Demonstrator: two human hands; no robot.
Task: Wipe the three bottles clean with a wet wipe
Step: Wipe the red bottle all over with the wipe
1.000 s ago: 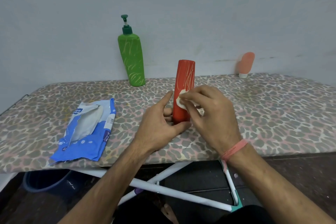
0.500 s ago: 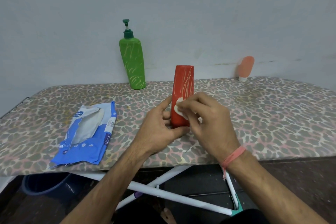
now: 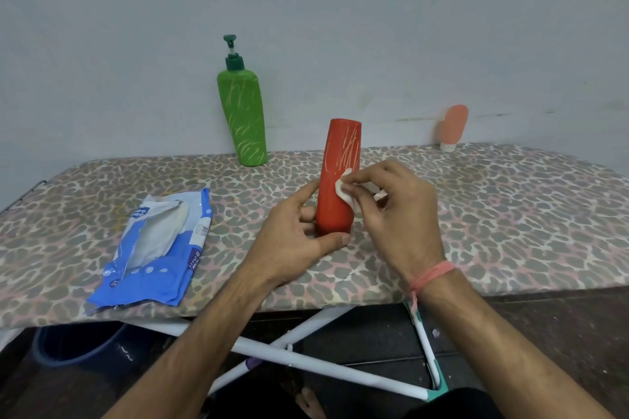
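Nearby, wipes packet (image 3: 153, 248), green pump bottle (image 3: 242, 116), hands pinching: left (image 3: 292, 241) red bottle (image 3: 338, 177), right (image 3: 398, 214) wipe (image 3: 343, 192).

A leopard-print ironing board (image 3: 510, 214) is standing against a grey wall (image 3: 340, 10). Beneath the board, white crossed legs (image 3: 323, 369) are showing, with a dark blue tub (image 3: 78, 343) sitting left of them.
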